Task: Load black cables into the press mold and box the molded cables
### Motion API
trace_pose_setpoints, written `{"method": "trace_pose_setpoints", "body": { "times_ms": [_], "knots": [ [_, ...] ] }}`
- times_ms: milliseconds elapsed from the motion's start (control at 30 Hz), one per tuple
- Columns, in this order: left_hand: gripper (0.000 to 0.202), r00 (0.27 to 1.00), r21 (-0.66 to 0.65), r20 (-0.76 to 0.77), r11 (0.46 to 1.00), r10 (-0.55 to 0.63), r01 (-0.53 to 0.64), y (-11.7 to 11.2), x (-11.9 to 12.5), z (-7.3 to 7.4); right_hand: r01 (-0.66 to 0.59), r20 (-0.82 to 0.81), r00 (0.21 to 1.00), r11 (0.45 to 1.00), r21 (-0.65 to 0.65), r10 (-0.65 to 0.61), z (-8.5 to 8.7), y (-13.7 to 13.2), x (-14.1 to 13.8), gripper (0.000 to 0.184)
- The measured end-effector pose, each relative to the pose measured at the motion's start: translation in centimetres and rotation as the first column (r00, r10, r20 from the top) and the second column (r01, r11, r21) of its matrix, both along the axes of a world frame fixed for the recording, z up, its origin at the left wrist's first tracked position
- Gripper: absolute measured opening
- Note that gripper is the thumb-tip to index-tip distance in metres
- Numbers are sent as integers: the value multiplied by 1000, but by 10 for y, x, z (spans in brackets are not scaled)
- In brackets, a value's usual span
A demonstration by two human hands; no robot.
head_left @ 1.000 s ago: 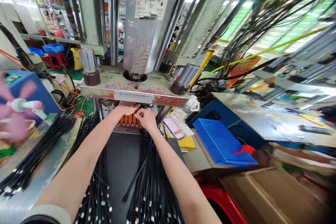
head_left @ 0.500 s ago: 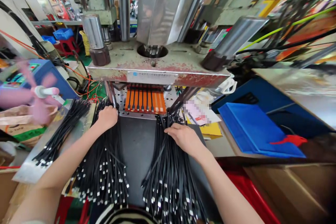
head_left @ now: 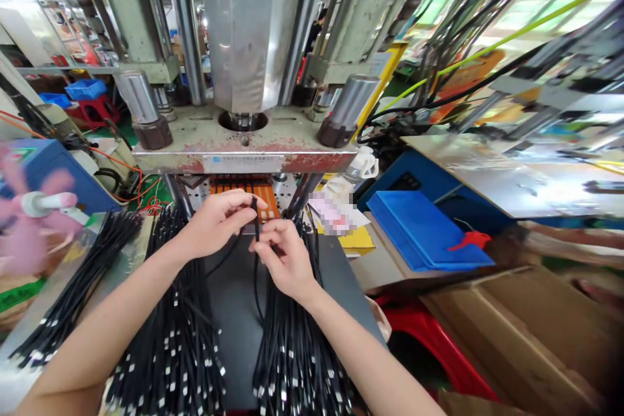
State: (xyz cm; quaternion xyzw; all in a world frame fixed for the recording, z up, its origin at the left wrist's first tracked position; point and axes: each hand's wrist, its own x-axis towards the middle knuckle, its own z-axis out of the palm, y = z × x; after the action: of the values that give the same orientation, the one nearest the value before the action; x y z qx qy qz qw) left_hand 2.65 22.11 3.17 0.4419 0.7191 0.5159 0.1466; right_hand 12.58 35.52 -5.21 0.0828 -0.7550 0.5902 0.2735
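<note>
Both my hands meet in front of a press machine. My left hand pinches the upper end of a thin black cable, and my right hand grips the same cable just below. The cable hangs down over a dark work surface. Behind my fingers an orange mould tray with black cables in its grooves sits under the press plate. A bundle of black cables with white tips lies beneath my right forearm. Another bundle lies under my left forearm.
A third heap of black cables rests on a metal tray at the left, beside a spinning pink fan. Blue folders, papers and yellow sheets lie to the right. A cardboard box and a red stool stand lower right.
My hands left the two cable bundles and came together before the mould, now holding a single black cable between them. The camera view pulled back and up.
</note>
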Motion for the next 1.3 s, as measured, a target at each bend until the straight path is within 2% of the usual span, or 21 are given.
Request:
{"method": "trace_pose_setpoints", "body": {
  "times_ms": [67,133,167,267,367,467,567,633,700,767,833,867,933,967,1033,1100,1133,1200,1300],
  "knots": [
    [20,999,30,42,999,-27,26,8,2,6,-5,24,1000,996,-93,7,4,2,-4,19],
    [20,1000,53,20,998,-22,21,13,3,9,-7,31,999,995,-101,10,10,5,-7,10],
    [20,1000,64,-19,998,-14,16,15,3,10,-1,29,1000,997,-76,3,13,6,-7,8],
    [19,996,110,-92,994,-14,24,22,5,10,48,-1,999,998,46,-48,21,9,-5,23],
    [13,1000,154,5,988,-30,29,29,5,10,61,-35,998,985,160,-56,23,8,1,22],
    [14,999,210,44,977,21,-30,38,1,13,30,5,999,959,281,-32,16,7,9,15],
    [17,982,298,-102,946,161,-124,46,-6,22,-5,110,993,916,401,-43,1,13,8,12],
    [19,945,336,-237,932,225,-138,51,-11,32,4,159,984,895,446,-84,-9,25,-4,11],
    [18,908,342,-358,935,217,-89,55,-14,42,72,186,968,894,443,-170,-16,42,-24,14],
    [17,883,324,-443,946,155,-4,57,-17,43,175,198,940,890,420,-278,-19,60,-51,22],
    [21,880,306,-455,952,133,15,58,-19,32,268,186,910,867,420,-372,-18,75,-77,27],
    [25,884,292,-440,956,156,-24,57,-21,22,291,181,899,853,433,-398,-17,80,-88,27],
    [28,880,185,-430,973,205,-136,55,-28,-7,299,184,888,833,465,-421,-15,85,-105,25],
    [24,867,68,-468,985,169,-156,53,-31,-23,293,193,885,830,475,-423,-14,85,-111,23],
    [23,819,-220,-572,971,-49,-95,47,-37,-53,285,210,880,827,485,-426,-14,82,-117,20],
    [36,731,-446,-622,894,-280,-37,41,-39,-75,284,227,872,825,488,-434,-14,78,-118,18],
    [44,692,-511,-632,859,-349,-33,38,-38,-82,275,241,868,826,492,-433,-14,78,-117,18],
    [51,652,-573,-642,817,-404,-59,34,-35,-88,240,265,870,826,510,-416,-11,79,-115,17],
    [52,663,-590,-643,800,-384,-110,37,-36,-84,197,283,876,825,530,-391,-8,84,-111,16]
  ]
}}
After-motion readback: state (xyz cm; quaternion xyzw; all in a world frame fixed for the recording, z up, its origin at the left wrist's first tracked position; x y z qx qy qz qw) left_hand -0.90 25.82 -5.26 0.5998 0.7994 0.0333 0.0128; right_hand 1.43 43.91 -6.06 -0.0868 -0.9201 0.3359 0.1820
